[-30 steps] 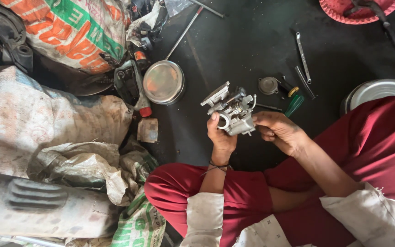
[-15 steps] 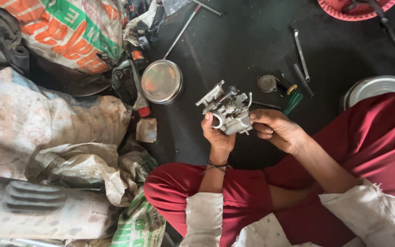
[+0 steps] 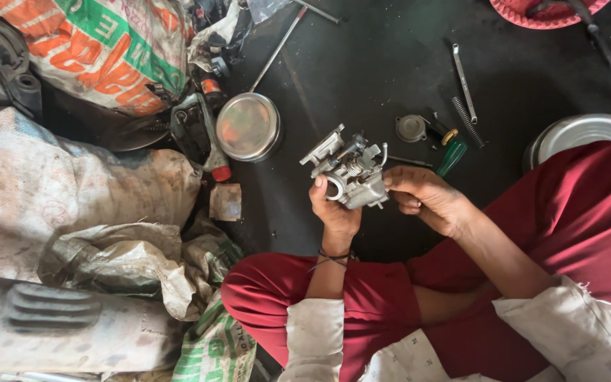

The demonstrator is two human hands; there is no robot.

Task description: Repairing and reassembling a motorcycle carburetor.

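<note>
Carburetor body off the floor, between both hands | left hand grips it from below | right hand pinches its side | apparently part-stripped; round cap, spring, screwdriver lie loose nearby

Left hand: raised from the forearm, palm toward the camera, thumb up, fingers closed in a grip. A dark cord circles the wrist. Right hand: reaches in from the right, fingers curled, fingertips pinched. Both forearms bare, pale sleeves pushed back to the elbows.
</note>
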